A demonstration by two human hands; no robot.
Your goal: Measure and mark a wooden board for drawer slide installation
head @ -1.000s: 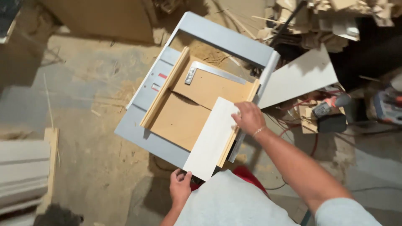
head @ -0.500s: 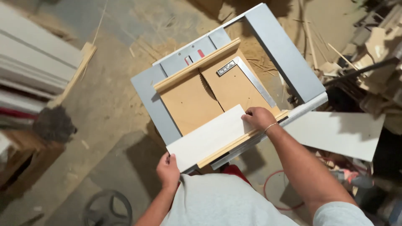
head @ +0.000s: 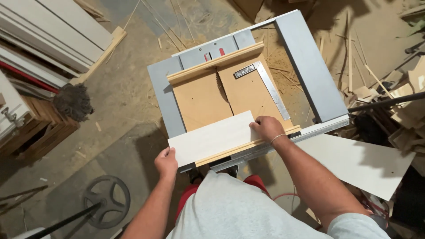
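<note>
The white board (head: 212,138) is hiding the sled's (head: 201,99) near part; the bottom edge is cutting off both forearms.

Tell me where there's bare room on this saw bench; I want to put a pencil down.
Bare room: the grey table left of the wooden sled, and the grey wing on its right. The sled floor left of the saw blade is bare too. Crowded: the near edge, where the left hand and right hand hold the white board, and by the metal square.
</note>
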